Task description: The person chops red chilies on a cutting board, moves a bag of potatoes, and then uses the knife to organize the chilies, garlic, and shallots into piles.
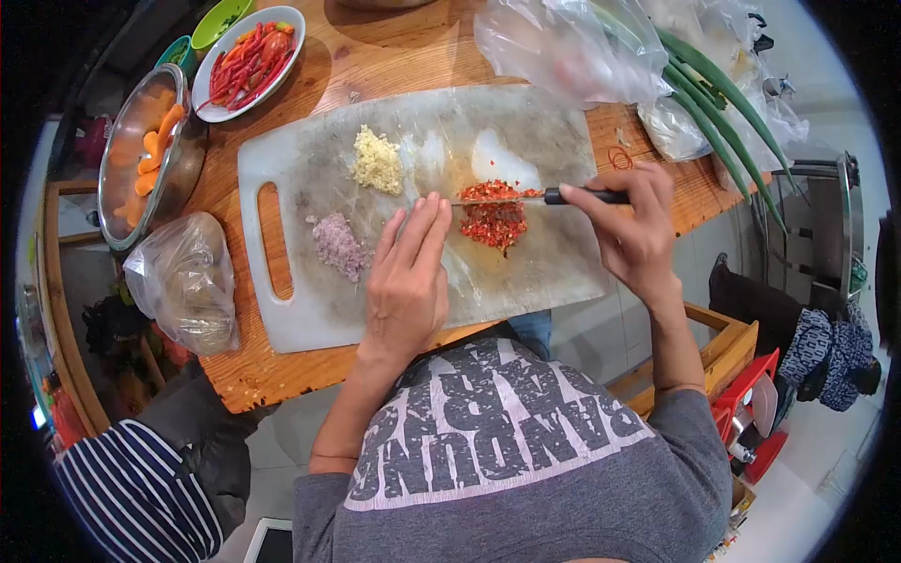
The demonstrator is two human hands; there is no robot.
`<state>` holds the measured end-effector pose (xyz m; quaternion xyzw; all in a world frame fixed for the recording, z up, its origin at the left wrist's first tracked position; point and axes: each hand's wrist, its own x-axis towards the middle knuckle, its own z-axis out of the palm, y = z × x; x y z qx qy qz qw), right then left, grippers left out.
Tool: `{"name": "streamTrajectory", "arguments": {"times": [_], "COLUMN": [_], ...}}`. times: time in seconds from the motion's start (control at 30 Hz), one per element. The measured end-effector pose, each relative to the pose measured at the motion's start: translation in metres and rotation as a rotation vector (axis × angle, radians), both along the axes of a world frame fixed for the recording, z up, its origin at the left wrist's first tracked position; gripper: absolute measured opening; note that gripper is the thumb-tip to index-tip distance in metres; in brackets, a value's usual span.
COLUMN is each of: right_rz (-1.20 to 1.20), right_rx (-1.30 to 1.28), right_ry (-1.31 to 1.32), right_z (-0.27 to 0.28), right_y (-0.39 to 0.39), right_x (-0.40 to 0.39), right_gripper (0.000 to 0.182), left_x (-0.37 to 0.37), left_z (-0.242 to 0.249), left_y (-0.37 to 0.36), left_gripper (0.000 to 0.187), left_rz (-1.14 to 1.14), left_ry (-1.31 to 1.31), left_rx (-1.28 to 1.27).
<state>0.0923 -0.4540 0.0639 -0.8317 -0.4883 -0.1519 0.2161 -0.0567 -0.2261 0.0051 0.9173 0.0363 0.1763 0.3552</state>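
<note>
– Wooden table point(347, 52) under a dark, curved picture edge. What's cut off?

– Take twelve as the top of the view, with the cutting board point(549, 277) as the dial. At twelve, something round point(385, 3) shows only its lower rim. Towards half past seven, another person's striped garment point(141, 488) runs out of view.

– And the knife point(527, 195)?

– Three o'clock side. The right hand point(629, 220) is closed around its black handle, hiding part of that. The blade points to nine, lying in the chopped red bits point(493, 230), so its cutting edge can't be seen.

– The left hand point(410, 277)?

– Near the dial's centre, fingers straight and together, clasping nothing visible. Its palm is hidden, and I can't tell whether the fingertips touch the blade's tip.

– Other heaps?

– Pale mince point(377, 161) at eleven, purple bits point(341, 246) past eight, both plain to see.

– Those bags?

– The clear bag point(192, 281) beyond half past eight blurs something brownish. Contents of the whitish bag point(572, 52) at one o'clock are unreadable; green stalks point(718, 117) lie beside it.
</note>
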Motion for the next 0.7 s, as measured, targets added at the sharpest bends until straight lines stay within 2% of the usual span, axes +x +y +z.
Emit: {"name": "streamTrajectory", "arguments": {"times": [0.03, 0.07, 0.1, 0.2, 0.27, 0.3, 0.4, 0.43, 0.53, 0.7], "right_rz": [-0.031, -0.062, -0.076, -0.062, -0.105, -0.110, -0.098, -0.139, -0.156, -0.146], "right_rx": [0.007, 0.014, 0.058, 0.022, -0.035, 0.022, 0.034, 0.019, 0.002, 0.039], "right_ry": [0.125, 0.252, 0.257, 0.027, -0.031, 0.015, -0.020, 0.040, 0.007, -0.017], "right_z": [-0.016, -0.031, -0.040, -0.002, -0.005, -0.029, -0.031, -0.016, -0.034, -0.025], "right_y": [-0.002, -0.004, -0.007, 0.001, 0.002, -0.003, -0.011, -0.005, -0.008, -0.005], "right_x": [0.004, 0.006, 0.000, -0.022, -0.031, -0.026, -0.033, -0.048, -0.044, -0.053], "right_gripper": [0.046, 0.046, 0.047, 0.049, 0.050, 0.051, 0.051, 0.050, 0.050, 0.050], "left_x": [0.001, 0.002, 0.003, 0.002, 0.002, 0.001, 0.000, -0.001, 0.002, 0.002], "left_z": [0.000, 0.003, 0.003, -0.001, 0.001, 0.002, 0.003, 0.003, 0.002, 0.013], "left_y": [0.001, -0.001, -0.002, 0.000, 0.001, 0.001, 0.002, 0.002, 0.002, 0.003], "left_gripper": [0.062, 0.062, 0.062, 0.061, 0.061, 0.061, 0.061, 0.060, 0.059, 0.059], "left_rz": [-0.009, 0.004, 0.014, 0.012, 0.003, -0.003, -0.012, -0.013, -0.004, 0.001], "left_ry": [0.003, 0.000, -0.003, 0.005, 0.006, 0.013, 0.027, 0.027, -0.003, 0.019], "left_rx": [0.132, 0.136, 0.137, 0.137, 0.147, 0.140, 0.106, 0.097, 0.108, 0.096]}}
